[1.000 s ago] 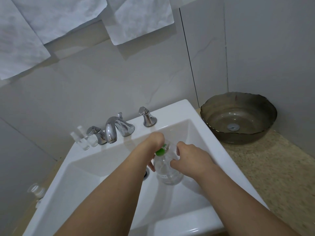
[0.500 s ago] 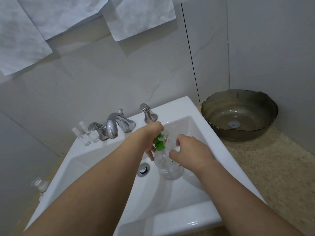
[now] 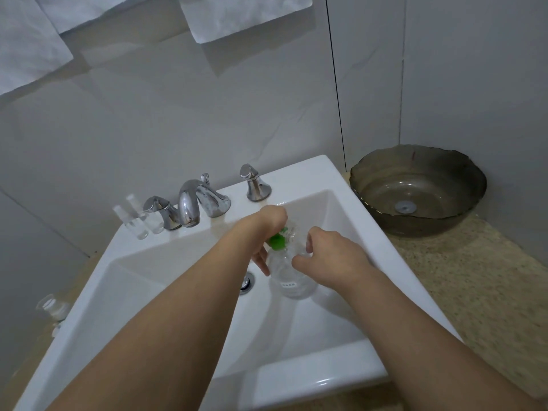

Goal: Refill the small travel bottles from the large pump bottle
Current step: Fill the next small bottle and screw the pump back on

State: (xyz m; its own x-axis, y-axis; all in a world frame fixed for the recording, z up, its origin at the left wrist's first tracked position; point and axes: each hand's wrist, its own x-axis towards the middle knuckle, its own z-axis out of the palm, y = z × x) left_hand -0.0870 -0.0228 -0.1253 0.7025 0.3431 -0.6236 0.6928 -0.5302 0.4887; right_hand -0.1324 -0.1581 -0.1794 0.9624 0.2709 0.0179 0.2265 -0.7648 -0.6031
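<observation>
A large clear pump bottle (image 3: 292, 280) with a green pump head (image 3: 277, 241) stands inside the white sink (image 3: 166, 262). My left hand (image 3: 268, 229) grips the green pump head from above. My right hand (image 3: 329, 259) is closed around the bottle's neck and shoulder from the right. Two small clear travel bottles (image 3: 138, 222) stand on the sink's back ledge, left of the faucet. Another small clear bottle (image 3: 52, 307) lies on the counter left of the sink.
A chrome faucet (image 3: 195, 203) with two handles stands at the back of the sink, its drain (image 3: 247, 284) left of the pump bottle. A dark glass bowl (image 3: 418, 188) sits on the speckled counter (image 3: 474, 277) at the right. White towels hang on the wall above.
The view tilted slightly, so sink and hands sit a bit higher in frame. Both hands stay on the pump bottle; the left hand has shifted a little on the green pump head.
</observation>
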